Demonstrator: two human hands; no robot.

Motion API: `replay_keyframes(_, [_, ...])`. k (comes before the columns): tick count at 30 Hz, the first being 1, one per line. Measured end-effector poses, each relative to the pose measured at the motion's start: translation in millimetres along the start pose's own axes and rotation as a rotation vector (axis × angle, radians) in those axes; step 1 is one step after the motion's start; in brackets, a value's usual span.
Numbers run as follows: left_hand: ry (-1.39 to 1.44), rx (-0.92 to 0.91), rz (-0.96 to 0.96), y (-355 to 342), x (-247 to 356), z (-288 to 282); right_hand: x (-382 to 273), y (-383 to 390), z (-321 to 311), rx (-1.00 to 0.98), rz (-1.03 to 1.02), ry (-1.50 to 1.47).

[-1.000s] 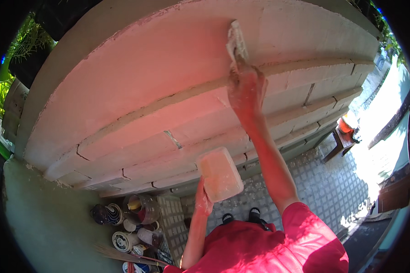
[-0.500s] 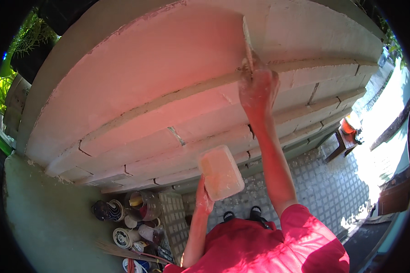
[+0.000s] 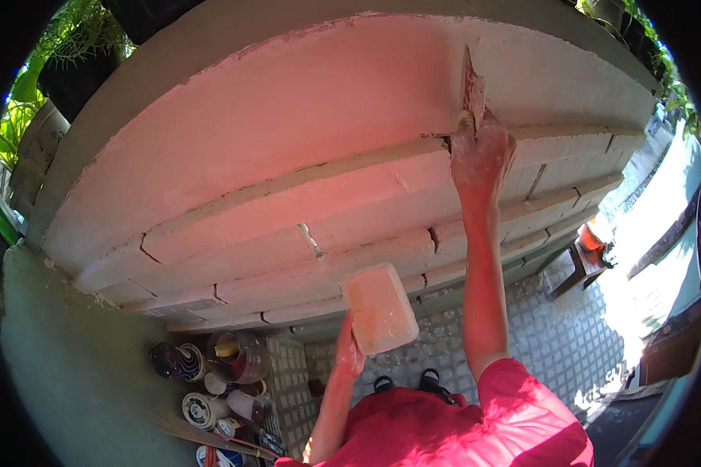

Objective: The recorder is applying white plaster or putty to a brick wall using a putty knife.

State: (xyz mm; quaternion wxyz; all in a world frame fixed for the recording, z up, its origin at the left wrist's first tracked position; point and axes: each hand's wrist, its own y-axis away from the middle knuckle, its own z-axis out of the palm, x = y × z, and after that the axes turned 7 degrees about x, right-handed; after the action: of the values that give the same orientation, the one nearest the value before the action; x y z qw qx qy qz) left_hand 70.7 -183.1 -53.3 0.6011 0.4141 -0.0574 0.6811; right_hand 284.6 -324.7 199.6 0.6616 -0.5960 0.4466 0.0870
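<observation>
My right hand (image 3: pixel 483 156) is closed round a putty knife (image 3: pixel 473 87), its thin blade held against the upper smooth band of the wall (image 3: pixel 304 93). The blade stands nearly on edge to my view, smeared with pale material. Lower down, my left hand (image 3: pixel 350 350) grips a rectangular plastic tub (image 3: pixel 379 307) by its near left side. The tub holds pale, creamy paste and is tilted toward me. My left fingers are mostly hidden behind it.
Stepped ledges with cracked joints (image 3: pixel 434 240) run across the wall below the blade. Buckets and cans (image 3: pixel 204 409) crowd the lower left beside a green wall (image 3: pixel 70 350). A small wooden stool (image 3: pixel 572 268) with an orange item stands right, on the tiled floor (image 3: pixel 553 335). Potted plants (image 3: pixel 78 66) line the top left.
My right hand and the putty knife have moved right along the wall and slightly down in view. The left hand and tub stay nearly in place; the view has shifted slightly.
</observation>
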Motion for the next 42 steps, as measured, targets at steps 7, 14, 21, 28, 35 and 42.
replay_keyframes(7, [-0.031, -0.017, -0.065, -4.0, -2.4, 12.6, -26.4, 38.8, 55.3, 0.062, -0.383, -0.008])
replay_keyframes(14, [-0.053, -0.010, -0.092, -0.6, -8.7, 18.3, -24.1, -2.3, 4.2, 0.033, -0.245, -0.103])
replay_keyframes(21, [-0.037, -0.054, -0.118, 6.9, -12.6, 7.8, -21.6, -34.9, 18.4, 0.144, -0.297, 0.296])
replay_keyframes(28, [-0.018, -0.061, -0.084, 5.5, -7.4, 3.7, -62.3, 10.2, 76.1, 0.120, -0.728, 0.012])
replay_keyframes(35, [-0.032, -0.041, -0.053, 13.2, -2.9, -4.4, -31.1, -7.0, -10.6, -0.024, -0.270, 0.081])
replay_keyframes(42, [-0.014, 0.058, -0.055, 18.2, 3.9, -19.1, -26.8, -32.6, 15.7, 0.100, -0.107, 0.230])
